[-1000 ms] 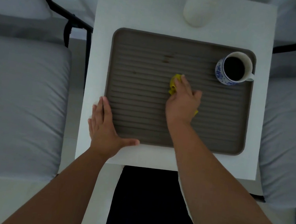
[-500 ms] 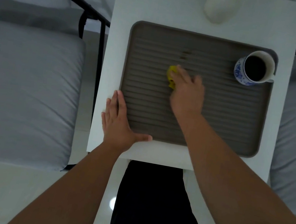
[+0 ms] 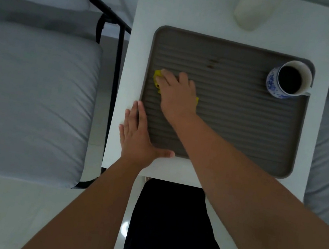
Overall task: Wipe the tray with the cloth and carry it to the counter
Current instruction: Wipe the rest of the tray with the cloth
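Observation:
A grey-brown ribbed tray (image 3: 244,123) lies on a small white table (image 3: 197,12). My right hand (image 3: 177,95) presses a yellow cloth (image 3: 157,76) flat onto the tray near its left rim; only the cloth's edges show past my fingers. My left hand (image 3: 136,135) rests flat with fingers together on the tray's near left corner, thumb along the front rim. A small brown stain (image 3: 212,63) marks the tray's middle back.
A blue-and-white mug (image 3: 287,79) of dark liquid stands in the tray's far right corner. A white vase (image 3: 253,11) stands at the table's back. Grey cushioned chairs (image 3: 30,100) with black frames flank the table on both sides.
My right hand has slid the cloth leftward across the tray, from the middle to near the left rim. The left hand stays on the corner. My view has shifted left.

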`<action>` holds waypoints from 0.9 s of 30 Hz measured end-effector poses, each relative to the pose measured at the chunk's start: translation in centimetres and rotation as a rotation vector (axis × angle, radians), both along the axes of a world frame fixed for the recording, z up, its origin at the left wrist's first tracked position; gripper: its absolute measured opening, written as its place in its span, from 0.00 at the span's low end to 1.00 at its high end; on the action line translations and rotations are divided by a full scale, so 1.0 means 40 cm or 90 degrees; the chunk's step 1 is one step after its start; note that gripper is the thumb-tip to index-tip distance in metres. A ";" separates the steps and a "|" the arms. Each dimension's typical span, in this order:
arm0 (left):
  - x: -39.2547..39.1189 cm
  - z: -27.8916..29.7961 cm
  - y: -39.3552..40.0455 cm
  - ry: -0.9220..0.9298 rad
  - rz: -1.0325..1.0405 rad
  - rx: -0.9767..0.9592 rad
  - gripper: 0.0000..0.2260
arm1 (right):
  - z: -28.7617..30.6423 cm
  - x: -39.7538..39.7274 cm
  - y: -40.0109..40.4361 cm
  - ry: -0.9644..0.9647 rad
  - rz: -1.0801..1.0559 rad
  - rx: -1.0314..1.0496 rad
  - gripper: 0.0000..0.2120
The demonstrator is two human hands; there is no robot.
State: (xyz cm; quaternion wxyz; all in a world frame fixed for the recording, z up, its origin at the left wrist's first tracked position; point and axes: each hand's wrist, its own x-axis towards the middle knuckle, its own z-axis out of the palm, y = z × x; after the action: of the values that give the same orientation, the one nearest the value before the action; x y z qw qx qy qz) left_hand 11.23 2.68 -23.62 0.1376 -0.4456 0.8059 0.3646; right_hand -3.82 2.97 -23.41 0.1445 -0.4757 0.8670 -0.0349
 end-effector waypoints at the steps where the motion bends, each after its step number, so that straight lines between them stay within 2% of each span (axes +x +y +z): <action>1: 0.000 0.001 -0.002 0.002 0.000 -0.003 0.69 | -0.003 -0.012 0.023 0.021 0.003 -0.023 0.21; 3: -0.001 0.003 -0.003 0.000 -0.004 -0.009 0.69 | -0.014 -0.036 0.098 0.071 0.006 -0.045 0.20; 7: -0.003 0.001 -0.003 -0.008 -0.012 -0.013 0.68 | 0.003 -0.086 0.233 0.013 -0.097 -0.016 0.25; 11: 0.001 -0.002 -0.002 -0.005 -0.013 -0.016 0.68 | 0.006 -0.070 0.201 0.019 -0.203 -0.027 0.22; 14: 0.000 -0.003 0.000 0.001 -0.012 -0.018 0.68 | 0.009 -0.016 0.126 0.008 -0.123 -0.054 0.22; 17: 0.000 -0.001 0.000 0.004 -0.004 -0.018 0.68 | 0.006 0.034 0.065 -0.002 -0.012 -0.027 0.22; 21: -0.001 0.001 0.002 0.004 -0.005 -0.013 0.68 | 0.000 0.014 0.104 0.036 0.065 -0.003 0.27; 27: 0.003 -0.004 -0.001 0.002 -0.019 -0.021 0.68 | -0.008 -0.072 0.271 0.084 -0.005 0.013 0.25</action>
State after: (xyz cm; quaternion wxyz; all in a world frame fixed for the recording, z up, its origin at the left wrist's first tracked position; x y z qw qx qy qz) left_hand 11.37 2.64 -23.77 0.1339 -0.4354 0.8186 0.3499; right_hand -6.71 13.83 -23.74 0.0918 -0.4718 0.8769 0.0048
